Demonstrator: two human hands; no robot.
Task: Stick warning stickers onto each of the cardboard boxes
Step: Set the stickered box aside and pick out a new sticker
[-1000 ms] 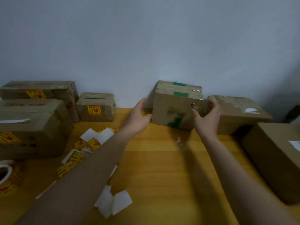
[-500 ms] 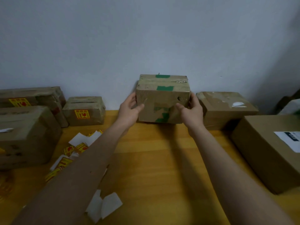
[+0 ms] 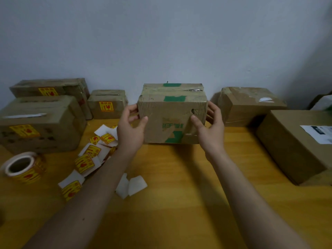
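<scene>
- The green-taped cardboard box [image 3: 171, 114] sits mid-table against the wall, at twelve o'clock from the person.
- The left hand [image 3: 130, 130] grasps its nine o'clock end, thumb on the front face, fingers round the side.
- The right hand [image 3: 209, 131] grasps the three o'clock end likewise.
- The sticker roll [image 3: 24, 168] lies at eight o'clock, well apart from both hands.
- Loose warning stickers [image 3: 89, 155] lie scattered just beside the left forearm.
- Three stickered boxes [image 3: 41, 123] stand at ten o'clock.

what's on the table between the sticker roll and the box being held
In the head view, loose yellow warning stickers and white backing papers lie scattered between the sticker roll and the green-taped box.
</scene>
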